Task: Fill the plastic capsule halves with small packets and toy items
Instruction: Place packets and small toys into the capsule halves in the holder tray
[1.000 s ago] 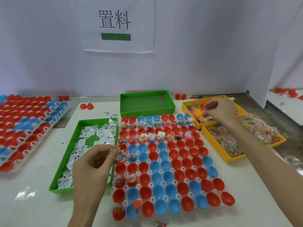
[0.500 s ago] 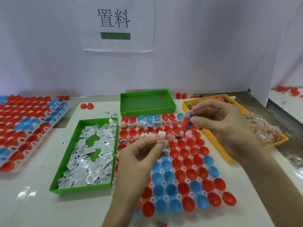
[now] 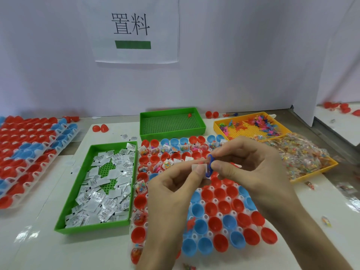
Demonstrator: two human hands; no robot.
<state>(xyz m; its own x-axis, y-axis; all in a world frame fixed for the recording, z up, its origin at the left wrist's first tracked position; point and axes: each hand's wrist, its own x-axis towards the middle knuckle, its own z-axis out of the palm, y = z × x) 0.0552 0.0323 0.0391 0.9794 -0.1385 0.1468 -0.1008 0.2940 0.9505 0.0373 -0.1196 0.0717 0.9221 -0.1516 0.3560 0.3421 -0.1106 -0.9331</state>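
Observation:
A white rack (image 3: 202,203) of red and blue capsule halves (image 3: 220,208) lies in front of me; its far rows hold packets and toys. My left hand (image 3: 175,188) pinches a small white packet (image 3: 198,168) above the rack's middle. My right hand (image 3: 247,162) pinches a small blue toy (image 3: 209,165) right beside that packet, fingertips of both hands almost touching. A green tray (image 3: 78,191) of white packets (image 3: 105,184) sits at the left. Two yellow trays at the right hold coloured toys (image 3: 255,123) and clear bead packets (image 3: 300,154).
A nearly bare green tray (image 3: 171,123) stands behind the rack. A second rack of red and blue halves (image 3: 29,149) lies at the far left. Loose red halves (image 3: 100,128) and stray packets (image 3: 326,221) lie on the white table. A white wall with a paper sign (image 3: 134,30) closes the back.
My left hand came from the packet tray with a white packet; my right hand came from the toy tray with a blue toy. Both met over the rack's middle.

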